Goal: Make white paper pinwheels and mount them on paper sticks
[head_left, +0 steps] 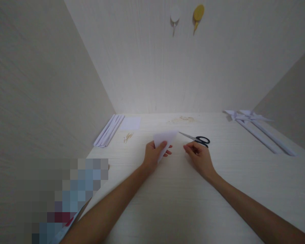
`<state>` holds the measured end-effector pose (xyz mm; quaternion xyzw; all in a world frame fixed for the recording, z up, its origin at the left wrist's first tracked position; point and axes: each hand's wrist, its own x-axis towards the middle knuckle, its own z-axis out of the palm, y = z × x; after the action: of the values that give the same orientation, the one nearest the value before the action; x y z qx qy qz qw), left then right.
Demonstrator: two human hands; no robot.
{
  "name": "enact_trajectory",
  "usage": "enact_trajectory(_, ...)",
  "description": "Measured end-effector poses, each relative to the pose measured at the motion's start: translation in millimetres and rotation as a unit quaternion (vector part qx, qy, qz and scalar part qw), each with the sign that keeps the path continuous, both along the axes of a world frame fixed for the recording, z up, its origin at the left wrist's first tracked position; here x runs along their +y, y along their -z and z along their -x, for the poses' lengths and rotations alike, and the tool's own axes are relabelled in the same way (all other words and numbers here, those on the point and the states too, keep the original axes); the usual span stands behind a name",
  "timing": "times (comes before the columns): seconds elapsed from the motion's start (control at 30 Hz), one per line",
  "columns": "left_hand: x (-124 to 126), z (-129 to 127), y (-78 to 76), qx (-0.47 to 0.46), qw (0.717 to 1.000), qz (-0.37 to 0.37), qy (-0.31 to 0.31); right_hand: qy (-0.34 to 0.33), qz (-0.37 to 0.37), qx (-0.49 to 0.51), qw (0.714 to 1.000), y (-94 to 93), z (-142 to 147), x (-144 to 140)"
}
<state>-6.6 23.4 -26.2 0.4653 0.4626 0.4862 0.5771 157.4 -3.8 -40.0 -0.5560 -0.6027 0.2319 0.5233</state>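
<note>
Far left on the worktop (167, 203) lie folded paper strips (108, 130), a white paper square (130, 123) and small wooden sticks (128, 137). The left hand (154, 154) pinches a folded white paper triangle (165, 139), its long edge running up and right toward the scissors (197, 138). The right hand (199, 156) rests loosely curled, holding nothing, just below the scissor handles and nearer them than the left. Paper pinwheels (254, 127) lie far right.
</note>
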Motion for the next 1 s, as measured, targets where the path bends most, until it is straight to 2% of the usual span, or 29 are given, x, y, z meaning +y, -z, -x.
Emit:
enact_trajectory(0.23, 0, 2, -2.6, -0.004, 1.0, 0.001, -0.006, 0.134, -0.09, -0.143, 0.977, 0.1, -24, 7)
enact_trajectory(0.4, -1, 3, -2.7, -0.022, 1.0, 0.002, -0.014, 0.196, -0.031, -0.222, 0.954, 10.5, -42, 16)
enact_trajectory(0.6, -1, 3, -3.8, -0.065, 0.996, 0.029, -0.051, 0.187, 0.01, -0.236, 0.954, 14.5, -45, 17)
enact_trajectory(1.0, 4, 8, -6.0, -0.042, 0.999, 0.006, -0.02, 0.171, -0.001, -0.23, 0.958, 12.5, -47, 15)
